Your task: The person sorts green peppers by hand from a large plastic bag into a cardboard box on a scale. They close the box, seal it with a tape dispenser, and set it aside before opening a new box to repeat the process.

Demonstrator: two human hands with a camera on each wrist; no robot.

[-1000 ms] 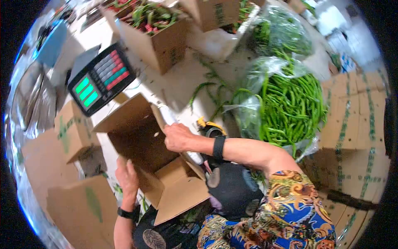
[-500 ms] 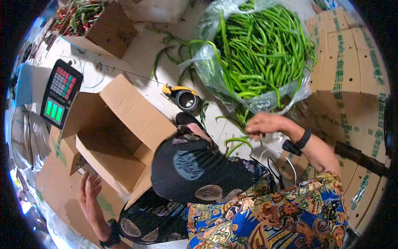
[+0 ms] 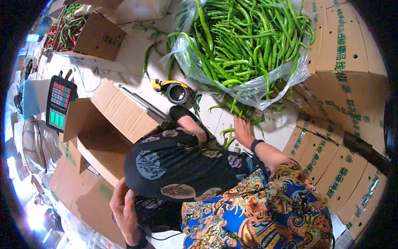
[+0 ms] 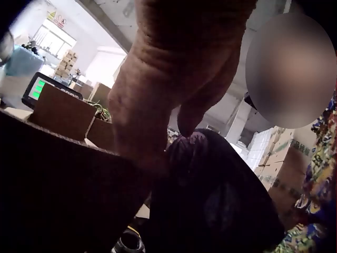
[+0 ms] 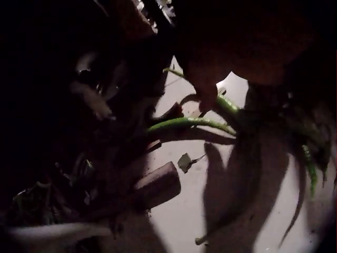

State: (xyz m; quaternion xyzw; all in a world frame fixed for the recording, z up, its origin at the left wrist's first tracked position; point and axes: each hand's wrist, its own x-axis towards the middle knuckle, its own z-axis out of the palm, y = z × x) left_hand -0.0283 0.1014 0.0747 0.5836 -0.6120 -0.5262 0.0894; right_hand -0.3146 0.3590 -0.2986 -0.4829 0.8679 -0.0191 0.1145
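Observation:
In the head view my right hand [image 3: 243,132] reaches down to the floor, its fingers extended among loose green chili peppers [image 3: 237,107] below the plastic bag. Dark in the right wrist view, its fingers come close to a slender green pepper [image 5: 184,122]. My left hand [image 3: 125,211] is beside the knee, near the edge of an open cardboard box [image 3: 105,164], with its fingers loosely bent and nothing in them. The left wrist view shows that hand [image 4: 158,89] from close by, fingers pointing down. A clear plastic bag [image 3: 265,93] full of green chili peppers [image 3: 244,45] stands ahead.
A tape dispenser [image 3: 174,90] lies on the floor near the foot. A scale display [image 3: 59,101] stands behind the open box. Stacked printed cartons [image 3: 340,54] line the right side. A carton [image 3: 99,37] of red and green peppers stands at the far left.
My right hand has left the open box and moved right, then down to the loose peppers. My left hand has let go of the box and drawn back toward the body. The view has shifted.

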